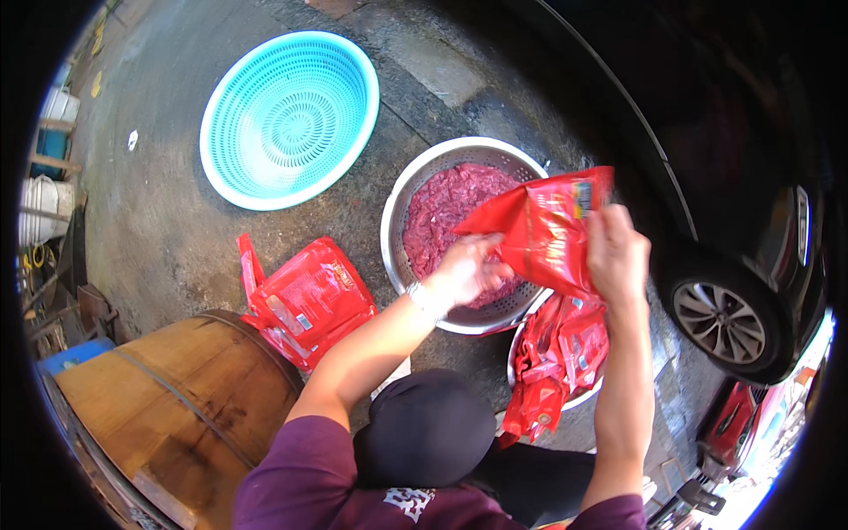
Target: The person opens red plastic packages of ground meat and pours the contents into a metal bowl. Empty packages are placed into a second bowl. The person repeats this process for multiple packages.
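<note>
My right hand (617, 248) grips one end of a shiny red plastic packet (546, 228), held tilted over a perforated metal colander (392, 232). My left hand (467, 268), a little blurred, is at the packet's lower left edge with its fingers apart; whether it touches the packet is unclear. Dark red raw meat pieces (434, 212) fill much of the colander. Next to it, a round container (586, 399) bears several crumpled red packets (563, 344). More red packets (315, 298) lie on the ground left of my left forearm.
A turquoise plastic basket (298, 126) with a pale rim stands on the wet concrete. A large wooden tub (192, 391) is at the lower left. At the right is a dark car with its wheel (719, 323) near the packets. White buckets (50, 209) stand far left.
</note>
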Demonstrator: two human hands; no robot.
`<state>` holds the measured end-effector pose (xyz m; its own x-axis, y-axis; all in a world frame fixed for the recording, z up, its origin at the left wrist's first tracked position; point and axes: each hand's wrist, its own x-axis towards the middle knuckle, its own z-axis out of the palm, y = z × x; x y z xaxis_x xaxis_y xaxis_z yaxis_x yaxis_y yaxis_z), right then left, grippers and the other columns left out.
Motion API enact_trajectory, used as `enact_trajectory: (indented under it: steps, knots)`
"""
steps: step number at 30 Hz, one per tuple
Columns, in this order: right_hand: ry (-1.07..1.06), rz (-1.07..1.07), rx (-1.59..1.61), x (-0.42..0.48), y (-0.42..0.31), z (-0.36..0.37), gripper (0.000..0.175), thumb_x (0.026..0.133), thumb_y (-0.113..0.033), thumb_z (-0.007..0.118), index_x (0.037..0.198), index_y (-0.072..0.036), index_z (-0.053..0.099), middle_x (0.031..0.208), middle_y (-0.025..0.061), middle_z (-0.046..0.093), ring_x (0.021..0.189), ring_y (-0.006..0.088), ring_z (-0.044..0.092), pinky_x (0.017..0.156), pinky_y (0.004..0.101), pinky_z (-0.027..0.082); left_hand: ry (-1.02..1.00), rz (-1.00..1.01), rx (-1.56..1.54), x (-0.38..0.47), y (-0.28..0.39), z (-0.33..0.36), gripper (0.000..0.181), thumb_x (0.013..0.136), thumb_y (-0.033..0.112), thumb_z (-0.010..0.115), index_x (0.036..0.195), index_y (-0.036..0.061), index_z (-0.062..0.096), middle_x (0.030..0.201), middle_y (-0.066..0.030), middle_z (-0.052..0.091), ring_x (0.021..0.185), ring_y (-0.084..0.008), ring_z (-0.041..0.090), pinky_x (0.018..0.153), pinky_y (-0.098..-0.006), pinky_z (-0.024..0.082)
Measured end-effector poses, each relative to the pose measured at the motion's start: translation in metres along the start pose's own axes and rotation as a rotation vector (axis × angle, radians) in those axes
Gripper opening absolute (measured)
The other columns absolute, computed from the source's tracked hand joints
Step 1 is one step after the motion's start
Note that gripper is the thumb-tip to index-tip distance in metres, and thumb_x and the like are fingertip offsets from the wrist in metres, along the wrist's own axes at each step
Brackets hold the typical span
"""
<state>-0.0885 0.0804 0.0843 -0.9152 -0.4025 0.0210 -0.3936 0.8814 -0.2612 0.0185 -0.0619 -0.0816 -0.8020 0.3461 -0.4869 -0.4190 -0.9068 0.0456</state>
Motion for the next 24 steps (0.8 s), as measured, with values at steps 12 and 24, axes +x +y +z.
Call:
enact_trajectory:
  steps: [12,24]
  knots:
    - [0.12,-0.07,0.316,-0.01,-0.016,-0.01,0.012,0.095,-0.013,0.061,0.088,-0.003,0.059,0.059,0.0181,0.062,0.054,0.03,0.066,0.05,0.0349,0.051,0.02,0.093,-0.152,0.009,-0.003,-0.039,0.021,0.1,0.021,0.052,0.12,0.0149,0.048,0.099,-0.0175,0.07,0.066,-0.0303,0.072,0.045,-0.0355,0.059]
    - [0.084,-0.416,0.622,-0.059,-0.01,0.011,0.017,0.077,-0.003,0.076,0.084,-0.004,0.061,0.075,0.0097,0.061,0.065,0.0249,0.065,0.056,0.0324,0.052,-0.316,0.194,0.056,-0.011,0.024,-0.066,0.04,0.089,-0.002,0.062,0.127,0.0048,0.053,0.105,-0.0125,0.07,0.081,-0.025,0.072,0.07,-0.0359,0.06]
